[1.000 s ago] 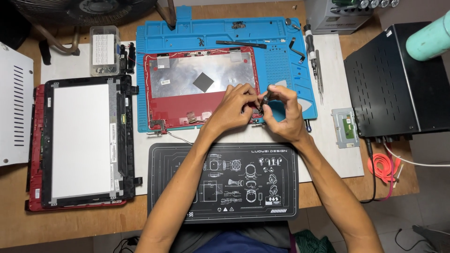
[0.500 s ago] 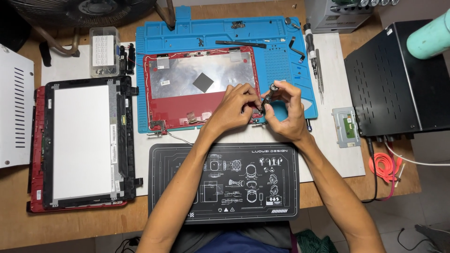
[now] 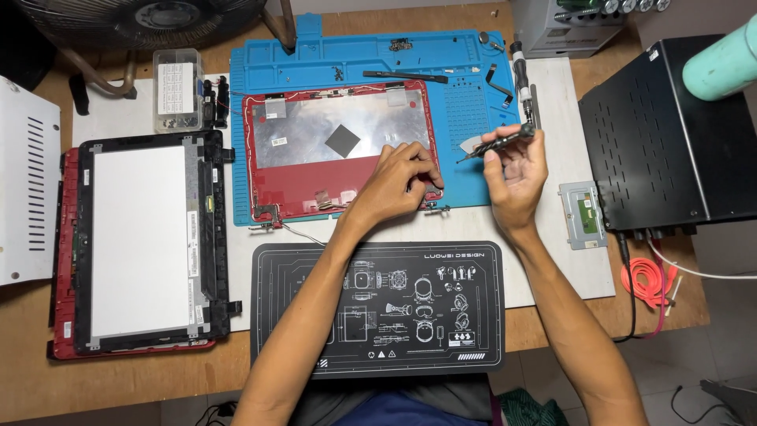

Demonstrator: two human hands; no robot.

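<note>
Wooden workbench [image 3: 142,390] seen from above, with a blue silicone repair mat [image 3: 473,110] as its centrepiece. On the mat lies a red laptop lid shell [image 3: 315,189], its silver-lined inside facing up. The person's left hand [image 3: 398,185] rests curled on the shell's lower right corner, fingertips pressed to the edge, grasping nothing that can be made out. The right hand [image 3: 516,177], raised just off the mat's right edge, grips a slim black screwdriver [image 3: 501,142], tip pointing left. Left of the mat sits a detached screen panel [image 3: 138,241]; below it, a black printed desk mat [image 3: 378,308]; well to its right, a black metal case [image 3: 670,134].
</note>
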